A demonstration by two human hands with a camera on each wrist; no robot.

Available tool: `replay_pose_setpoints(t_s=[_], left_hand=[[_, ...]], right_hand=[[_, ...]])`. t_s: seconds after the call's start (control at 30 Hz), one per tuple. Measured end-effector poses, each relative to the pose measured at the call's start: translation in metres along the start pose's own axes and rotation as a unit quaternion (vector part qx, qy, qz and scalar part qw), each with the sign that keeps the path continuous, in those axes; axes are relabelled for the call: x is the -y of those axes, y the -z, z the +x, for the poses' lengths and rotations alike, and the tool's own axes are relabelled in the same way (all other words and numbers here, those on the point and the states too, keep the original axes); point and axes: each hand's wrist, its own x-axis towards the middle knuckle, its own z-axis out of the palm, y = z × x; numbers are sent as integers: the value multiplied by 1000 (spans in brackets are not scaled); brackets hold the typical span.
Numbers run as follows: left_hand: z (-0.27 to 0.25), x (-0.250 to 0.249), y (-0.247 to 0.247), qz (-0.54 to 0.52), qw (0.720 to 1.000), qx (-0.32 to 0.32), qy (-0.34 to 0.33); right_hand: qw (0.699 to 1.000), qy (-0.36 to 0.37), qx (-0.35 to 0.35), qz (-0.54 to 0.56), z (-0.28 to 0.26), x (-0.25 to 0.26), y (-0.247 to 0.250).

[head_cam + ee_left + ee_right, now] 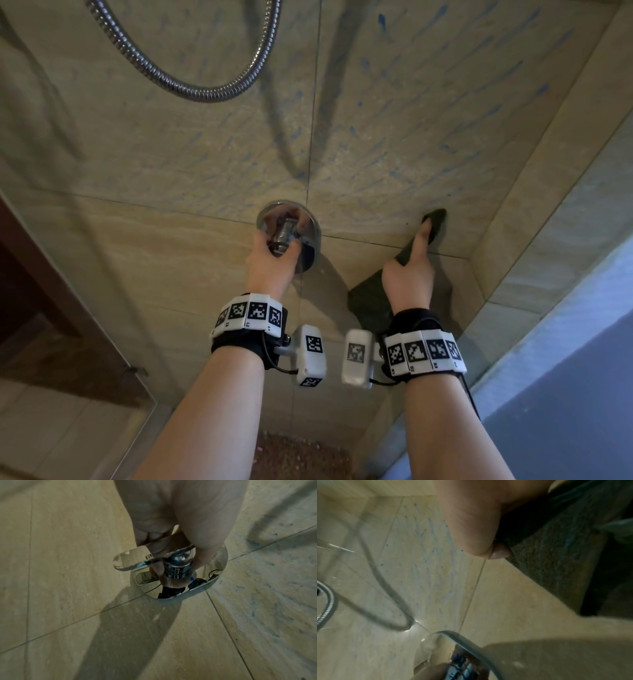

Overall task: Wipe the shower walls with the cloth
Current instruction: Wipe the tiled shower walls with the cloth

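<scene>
Cloth (370, 301) is the dark green one pinned flat against the beige tiled shower wall (171, 144) under the right hand (409, 274), low on the wall near the right-hand corner, with one fingertip poking out past its top edge. Head view also shows the left hand (270, 260) wrapped around the chrome mixer handle (282, 236) on its round chrome plate (310, 222), and a braided metal shower hose (191, 89) looping above. Blue drips and streaks (383, 137) cover the tiles above the cloth, so I'd guess most of the wiping isn't done yet. From the left wrist, the fingers (154, 534) curl around the handle's lever (126, 561) and stem, a firm hold. My worry: leaning on that lever for balance could nudge it and turn the water on, soaking everything. From the right wrist, the thumb (479, 534) presses the cloth (547, 574) to the tile; the other fingers are hidden behind the fabric so I can't tell exactly how they lie, though the hand looks spread flat rather than bunched. The loose lower part hangs free, so a fast upward stroke could fold it or let it slip out. Swinging high might also snag the hose (327, 601), and the cloth may just smear the blue.
</scene>
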Motion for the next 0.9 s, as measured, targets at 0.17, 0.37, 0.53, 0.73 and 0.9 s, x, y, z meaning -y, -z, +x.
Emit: replay_pose_setpoints(t_s=[0.17,0.37,0.53,0.73,0.9], left_hand=[[-2,-1,0,-5,1000,1,4],[-2,-2,1,-6,1000,4,3],[-1,-1,1,-2,1000,2,3],[-1,-2,-1,3,1000,-6,11],[0,0,-2,-11,1000,-5,9]], right_hand=[[990,28,57,-124,-7,-8,-2],[994,-1,-19,-111,-6,-13,1],[999,17,-17,-35,2,0,0],[990,21,42,-135,-11,-16,-10],[998,9,-15,-58,-3,-5,0]])
